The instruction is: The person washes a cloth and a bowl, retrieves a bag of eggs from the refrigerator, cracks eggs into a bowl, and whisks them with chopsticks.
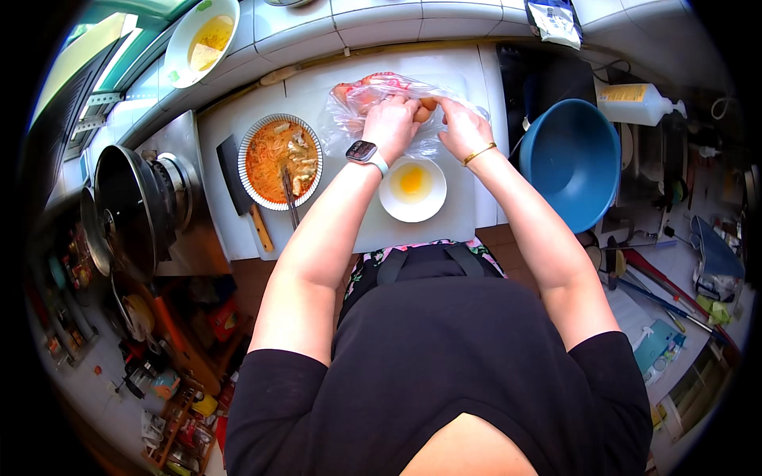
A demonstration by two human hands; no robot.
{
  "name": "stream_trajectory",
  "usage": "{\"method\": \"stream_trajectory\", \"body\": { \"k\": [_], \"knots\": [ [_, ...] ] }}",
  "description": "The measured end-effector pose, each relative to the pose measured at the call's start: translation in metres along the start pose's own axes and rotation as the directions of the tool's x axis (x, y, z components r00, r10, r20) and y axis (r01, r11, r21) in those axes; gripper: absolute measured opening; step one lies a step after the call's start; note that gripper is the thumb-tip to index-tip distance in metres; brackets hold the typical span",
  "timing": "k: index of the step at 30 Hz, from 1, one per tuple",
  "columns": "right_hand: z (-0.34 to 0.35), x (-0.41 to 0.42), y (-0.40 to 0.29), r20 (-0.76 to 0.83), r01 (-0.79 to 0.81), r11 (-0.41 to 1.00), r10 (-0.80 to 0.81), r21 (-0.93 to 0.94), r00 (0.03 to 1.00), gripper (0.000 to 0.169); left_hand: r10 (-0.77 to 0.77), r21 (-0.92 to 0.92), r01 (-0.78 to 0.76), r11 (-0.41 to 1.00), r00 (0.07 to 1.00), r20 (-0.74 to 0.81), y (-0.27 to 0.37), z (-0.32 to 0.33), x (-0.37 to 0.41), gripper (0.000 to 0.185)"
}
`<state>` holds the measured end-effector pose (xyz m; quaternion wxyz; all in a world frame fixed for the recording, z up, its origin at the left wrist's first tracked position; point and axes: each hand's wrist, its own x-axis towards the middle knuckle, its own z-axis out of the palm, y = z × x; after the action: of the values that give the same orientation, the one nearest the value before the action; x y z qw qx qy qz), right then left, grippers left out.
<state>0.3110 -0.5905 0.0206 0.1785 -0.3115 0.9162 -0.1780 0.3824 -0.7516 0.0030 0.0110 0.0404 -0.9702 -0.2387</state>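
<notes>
A clear plastic bag [342,122] with red printing lies at the back of the white cutting board [357,235]. Brown eggs [422,114] show at its mouth, between my two hands. My left hand [390,125], with a watch on the wrist, rests over the bag with its fingers curled on the plastic beside the eggs. From the other side, my right hand [468,128] reaches to the eggs, index finger touching near one and thumb apart; its other fingers are partly hidden. Just below the hands, a small white bowl [412,214] holds raw egg with yellow yolk [412,181].
Left of the board sit a striped bowl [242,160] of orange soup with chopsticks [289,190] and a cleaver [238,178]. A wok [128,208] stands at the stove. On the right are a blue basin [568,166] and a pump bottle [637,104]. A bowl [178,56] with yellow liquid occupies the ledge.
</notes>
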Motion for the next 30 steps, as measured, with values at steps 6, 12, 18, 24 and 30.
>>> {"method": "stream_trajectory", "body": {
  "k": [6, 12, 18, 24, 30],
  "knots": [
    [0.002, -0.001, 0.003, -0.010, -0.017, 1.000, 0.017, 0.016, 1.000, 0.056, 0.011, 0.069, -0.013, 0.998, 0.999, 0.032, 0.005, 0.003, 0.003, 0.035],
    [-0.010, -0.003, -0.004, 0.081, -0.078, 0.994, 0.072, 0.077, 0.994, 0.051, -0.003, -0.053, 0.001, 0.999, 1.000, -0.020, 0.003, 0.004, -0.006, 0.040],
    [-0.002, -0.008, 0.001, -0.067, 0.061, 0.991, -0.053, 0.120, 0.996, 0.056, -0.217, -0.634, 0.186, 0.751, 0.976, 0.029, -0.002, -0.007, -0.015, 0.040],
    [-0.003, -0.007, -0.012, -0.209, 0.329, 0.879, -0.270, 0.345, 0.940, 0.052, -0.184, -0.805, 0.329, 0.494, 0.944, 0.273, -0.021, -0.009, -0.022, 0.035],
    [0.001, 0.001, -0.013, -0.016, 0.159, 0.840, -0.176, 0.518, 0.984, 0.048, -0.134, -0.806, 0.341, 0.483, 0.939, 0.317, -0.015, -0.014, -0.026, 0.053]
  ]
}}
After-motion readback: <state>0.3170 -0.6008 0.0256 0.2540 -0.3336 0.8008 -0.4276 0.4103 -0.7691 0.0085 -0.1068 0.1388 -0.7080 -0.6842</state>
